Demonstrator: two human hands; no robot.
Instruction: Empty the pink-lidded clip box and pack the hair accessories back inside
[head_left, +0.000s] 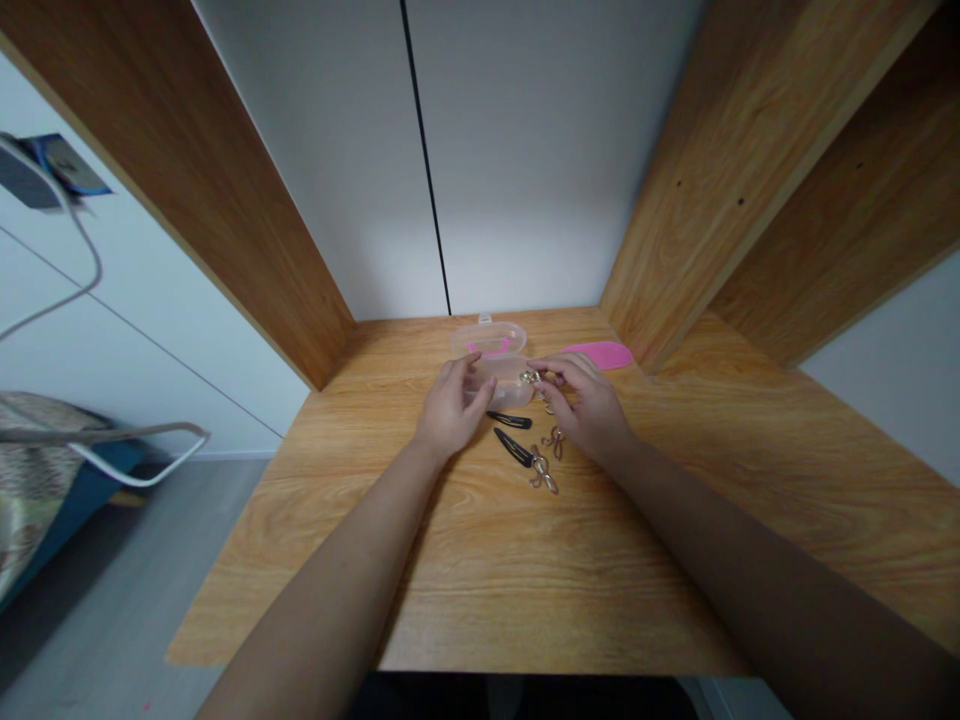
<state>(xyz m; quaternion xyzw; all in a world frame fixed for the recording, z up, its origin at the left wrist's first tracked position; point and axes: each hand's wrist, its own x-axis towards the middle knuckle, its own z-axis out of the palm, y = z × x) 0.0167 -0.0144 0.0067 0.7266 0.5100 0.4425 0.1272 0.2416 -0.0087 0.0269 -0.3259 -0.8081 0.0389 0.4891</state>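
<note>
A small clear plastic box (501, 378) with its lid (489, 338) swung open stands at the back of the wooden desk (480, 570). My left hand (451, 408) rests against the box's left side, fingers curled round it. My right hand (586, 402) pinches a small gold hair clip (529, 377) just over the box's right edge. On the desk between my hands lie two black snap hair clips (510, 420) (514, 447) and two gold bow-shaped clips (553, 441) (544, 478).
A pink oblong object (601, 354) lies at the back right, next to the wooden side panel (697, 200). Wooden panels flank the desk on both sides. A bed and white cables show at the far left.
</note>
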